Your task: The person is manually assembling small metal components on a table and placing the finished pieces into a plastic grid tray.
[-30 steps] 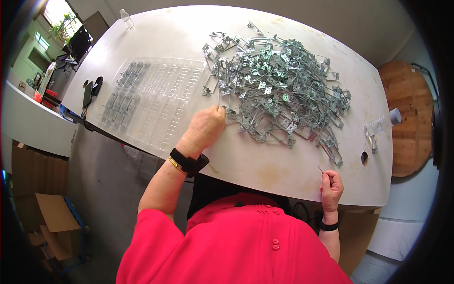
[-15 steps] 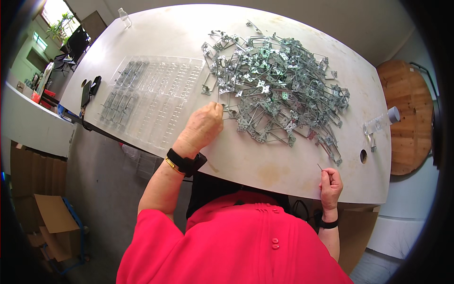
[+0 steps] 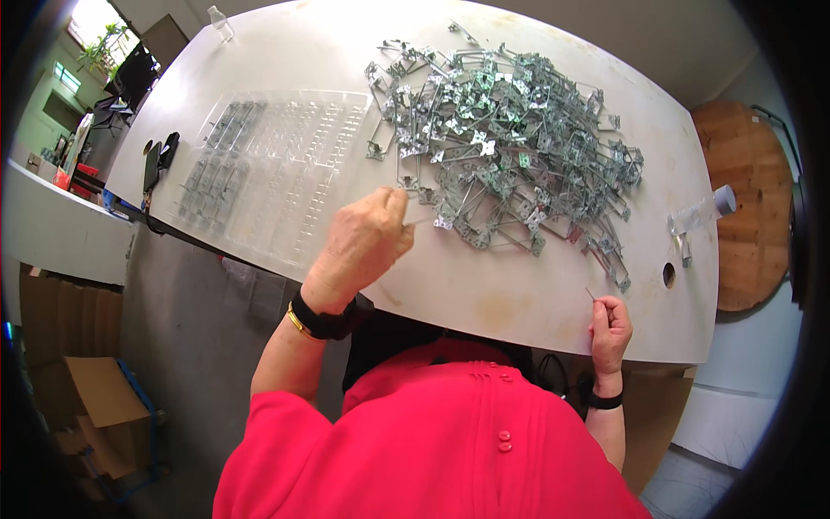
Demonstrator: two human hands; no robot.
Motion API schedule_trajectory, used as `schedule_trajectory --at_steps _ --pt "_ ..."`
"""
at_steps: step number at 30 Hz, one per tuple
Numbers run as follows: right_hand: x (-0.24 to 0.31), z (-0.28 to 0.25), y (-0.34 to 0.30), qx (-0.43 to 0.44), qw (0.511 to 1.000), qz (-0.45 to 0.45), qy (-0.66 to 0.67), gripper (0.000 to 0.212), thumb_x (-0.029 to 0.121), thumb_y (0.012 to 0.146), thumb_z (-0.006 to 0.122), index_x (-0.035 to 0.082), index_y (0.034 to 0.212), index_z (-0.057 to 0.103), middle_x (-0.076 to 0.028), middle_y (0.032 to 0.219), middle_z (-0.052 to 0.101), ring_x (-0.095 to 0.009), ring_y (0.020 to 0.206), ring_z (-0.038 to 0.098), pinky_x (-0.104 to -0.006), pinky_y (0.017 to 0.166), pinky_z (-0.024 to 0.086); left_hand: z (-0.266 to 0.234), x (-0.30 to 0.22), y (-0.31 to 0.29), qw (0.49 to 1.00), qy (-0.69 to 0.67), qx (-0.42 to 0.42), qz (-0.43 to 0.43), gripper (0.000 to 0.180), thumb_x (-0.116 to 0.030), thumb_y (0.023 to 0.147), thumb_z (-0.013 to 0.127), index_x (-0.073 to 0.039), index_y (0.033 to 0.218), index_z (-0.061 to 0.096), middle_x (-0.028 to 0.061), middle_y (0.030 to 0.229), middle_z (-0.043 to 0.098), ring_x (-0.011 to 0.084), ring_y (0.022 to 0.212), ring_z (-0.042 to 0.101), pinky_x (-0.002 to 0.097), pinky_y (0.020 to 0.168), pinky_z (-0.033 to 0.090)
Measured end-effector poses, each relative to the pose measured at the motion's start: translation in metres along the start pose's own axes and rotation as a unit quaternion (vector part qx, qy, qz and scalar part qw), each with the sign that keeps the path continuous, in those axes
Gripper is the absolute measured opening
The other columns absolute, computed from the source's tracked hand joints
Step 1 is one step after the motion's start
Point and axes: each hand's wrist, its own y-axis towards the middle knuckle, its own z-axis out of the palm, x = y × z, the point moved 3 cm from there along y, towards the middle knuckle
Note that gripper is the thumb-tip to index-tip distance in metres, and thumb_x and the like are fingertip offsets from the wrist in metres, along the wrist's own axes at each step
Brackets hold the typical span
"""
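Note:
A large heap of grey metal brackets joined by thin rods (image 3: 510, 147) covers the middle of the white table. My left hand (image 3: 367, 238) is closed at the heap's left lower edge, its fingertips curled down and whatever is in them hidden. Just right of those fingers, a thin rod runs to a small bracket (image 3: 443, 222); I cannot tell if I touch it. Near the front right edge, my right hand (image 3: 610, 330) pinches a thin metal rod (image 3: 590, 294) that points up and left. A clear plastic tray (image 3: 285, 182) lies left of the heap, with several metal pieces in its left slots.
A clear bottle with a pale cap (image 3: 696, 214) lies at the right, near a round hole (image 3: 668, 275) in the table. Another small bottle (image 3: 221, 24) stands at the far left corner. Dark objects (image 3: 160, 160) lie by the left edge. Cardboard boxes (image 3: 108, 394) stand on the floor.
My left hand has drawn slightly left and toward me, away from the heap's edge. My right hand keeps its pinch on the rod, almost in place. The view has shifted a little.

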Motion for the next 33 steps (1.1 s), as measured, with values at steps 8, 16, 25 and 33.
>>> schedule_trajectory --at_steps 8,16,25,33 --pt "0.004 0.001 0.002 -0.006 1.000 0.003 -0.012 0.006 0.011 0.109 0.066 0.006 0.110 0.069 0.008 0.075 0.058 -0.001 0.063 0.050 -0.0202 0.057 0.038 0.020 -0.039 -0.026 0.991 -0.002 0.115 0.061 0.032 -0.006 0.087 0.075 -0.001 0.116 0.063 0.0139 0.109 0.070 0.0326 0.097 0.072 0.0420 0.082 0.059" --pt "0.001 0.001 0.000 -0.006 1.000 0.011 0.017 0.005 0.010 0.109 0.067 0.006 0.111 0.070 0.009 0.077 0.059 0.000 0.064 0.050 -0.0198 0.058 0.039 0.029 -0.037 -0.039 0.996 0.050 0.047 0.056 0.038 -0.003 0.088 0.065 0.005 0.125 0.069 0.0212 0.133 0.070 0.0331 0.103 0.072 0.0408 0.090 0.058" --pt "0.001 0.001 -0.001 -0.006 1.000 0.012 0.021 0.005 0.009 0.109 0.068 0.006 0.112 0.070 0.009 0.077 0.058 0.000 0.064 0.050 -0.0190 0.058 0.039 0.037 -0.043 -0.049 0.999 -0.006 0.049 0.005 0.043 -0.011 0.092 0.076 0.002 0.132 0.067 0.0195 0.137 0.068 0.0400 0.130 0.063 0.0502 0.110 0.049" --pt "0.002 0.000 -0.002 -0.002 1.000 0.017 0.015 0.006 0.010 0.109 0.067 0.006 0.113 0.070 0.009 0.078 0.059 0.000 0.065 0.050 -0.0194 0.059 0.039 0.027 -0.057 -0.072 0.995 -0.022 0.100 0.015 0.060 -0.022 0.088 0.084 0.001 0.140 0.064 0.0216 0.148 0.062 0.0429 0.139 0.058 0.0531 0.117 0.044"
